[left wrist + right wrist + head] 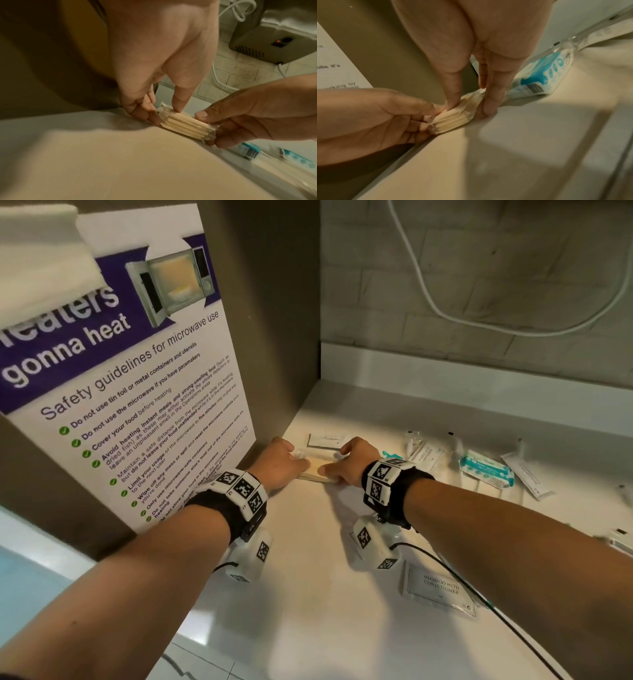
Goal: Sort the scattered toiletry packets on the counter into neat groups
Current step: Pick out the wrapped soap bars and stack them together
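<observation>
A small stack of clear packets holding pale wooden sticks (320,470) lies on the white counter (308,577) against the left side panel. My left hand (301,465) pinches the stack's left end, thumb on top (164,112). My right hand (330,470) pinches its right end, thumb above and fingers at the end (469,106). The stack (187,125) (453,117) sits squeezed between both hands. A white toothpaste packet (327,440) lies just behind it. Teal-and-white packets (486,470) (539,75) and white sachets (426,455) lie scattered to the right.
A "shampoo with conditioner" sachet (440,590) lies near the front, under my right forearm. More clear packets sit at the right edge (620,539). A microwave safety poster (137,405) covers the left panel. A white cable (445,313) hangs on the brick back wall.
</observation>
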Demonstrator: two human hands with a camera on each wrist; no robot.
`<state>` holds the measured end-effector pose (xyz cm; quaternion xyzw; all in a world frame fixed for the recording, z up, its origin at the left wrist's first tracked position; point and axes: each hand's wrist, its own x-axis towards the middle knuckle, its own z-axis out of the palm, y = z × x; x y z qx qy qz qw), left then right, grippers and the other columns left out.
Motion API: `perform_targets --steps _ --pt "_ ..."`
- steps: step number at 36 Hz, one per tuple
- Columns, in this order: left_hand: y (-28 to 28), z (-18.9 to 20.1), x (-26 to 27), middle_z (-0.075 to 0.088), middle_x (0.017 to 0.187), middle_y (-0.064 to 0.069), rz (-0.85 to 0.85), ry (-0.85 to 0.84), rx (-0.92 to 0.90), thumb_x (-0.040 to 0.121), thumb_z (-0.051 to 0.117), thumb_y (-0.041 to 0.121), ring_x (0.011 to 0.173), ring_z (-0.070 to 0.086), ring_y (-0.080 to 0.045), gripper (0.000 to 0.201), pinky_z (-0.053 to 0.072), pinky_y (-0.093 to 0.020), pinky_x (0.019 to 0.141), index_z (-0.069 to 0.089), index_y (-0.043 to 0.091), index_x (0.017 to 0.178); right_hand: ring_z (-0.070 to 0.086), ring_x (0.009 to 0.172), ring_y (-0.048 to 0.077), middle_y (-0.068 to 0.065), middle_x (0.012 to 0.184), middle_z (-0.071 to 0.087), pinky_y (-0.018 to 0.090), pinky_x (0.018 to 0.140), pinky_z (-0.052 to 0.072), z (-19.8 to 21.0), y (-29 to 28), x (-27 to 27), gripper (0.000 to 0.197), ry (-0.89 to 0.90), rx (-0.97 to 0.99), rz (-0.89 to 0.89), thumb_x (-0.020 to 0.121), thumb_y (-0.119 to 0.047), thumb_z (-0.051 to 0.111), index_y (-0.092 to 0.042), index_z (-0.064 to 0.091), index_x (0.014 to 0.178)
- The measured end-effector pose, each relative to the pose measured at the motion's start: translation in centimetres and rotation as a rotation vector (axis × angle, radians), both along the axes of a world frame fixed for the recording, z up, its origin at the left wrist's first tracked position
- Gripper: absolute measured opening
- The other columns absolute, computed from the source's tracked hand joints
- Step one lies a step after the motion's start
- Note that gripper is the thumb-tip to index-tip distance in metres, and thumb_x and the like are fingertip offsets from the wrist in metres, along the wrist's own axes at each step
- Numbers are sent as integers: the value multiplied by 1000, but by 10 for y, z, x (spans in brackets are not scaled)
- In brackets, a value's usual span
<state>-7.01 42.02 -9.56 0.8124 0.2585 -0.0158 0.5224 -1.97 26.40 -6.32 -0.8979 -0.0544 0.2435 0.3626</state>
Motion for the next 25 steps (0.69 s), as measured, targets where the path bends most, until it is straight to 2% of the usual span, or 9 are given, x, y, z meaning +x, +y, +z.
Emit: perform_targets --steps 2,4,8,11,15,18,22,25 --pt "0 3 2 67 105 -12 3 0 30 78 76 18 100 66 -29 43 52 -45 96 47 16 109 64 98 24 4 108 64 34 85 54 1 0 2 60 -30 -10 -10 67 -35 85 -16 53 115" --pt "0 6 4 67 108 -11 6 0 66 78 76 19 101 66 -26 45 51 -42 97 47 15 113 61 98 22 4 107 62 30 77 51 4 0 3 58 -58 -31 -4 69 -35 83 -15 55 114" --pt "2 8 8 66 112 -10 -3 4 137 81 75 19 102 65 -24 46 51 -37 95 48 14 118 59 88 19 3 99 63 27 70 47 8 2 1 49 -60 -46 12 71 -35 81 -13 59 108" --pt "2 7 11 64 113 -9 -23 15 169 82 73 18 102 63 -23 46 49 -31 91 48 13 121 58 87 19 3 100 62 26 70 45 8 3 0 48 -55 -48 13 74 -33 80 -12 59 111" --pt "2 5 12 63 113 -9 -38 38 195 83 72 19 101 61 -23 47 47 -29 88 49 11 123 56 87 17 5 112 66 24 70 43 9 2 -1 49 -62 -52 28 76 -32 78 -12 61 117" --pt "1 5 12 60 110 -7 -38 45 228 83 70 19 100 60 -23 46 44 -28 86 49 10 122 59 87 17 4 110 68 24 71 44 12 1 -2 47 -69 -64 39 75 -33 79 -13 64 115" --pt "-1 8 11 58 104 -4 -39 43 280 83 69 21 96 57 -21 43 40 -26 82 50 9 121 67 94 19 5 108 71 24 75 49 14 2 -4 46 -62 -52 38 74 -32 80 -13 66 113" --pt "-2 9 9 58 105 -4 -46 47 294 84 69 22 96 57 -21 44 40 -26 82 50 9 121 67 91 18 5 107 71 23 72 48 15 1 -5 45 -67 -55 43 74 -32 79 -13 66 114"
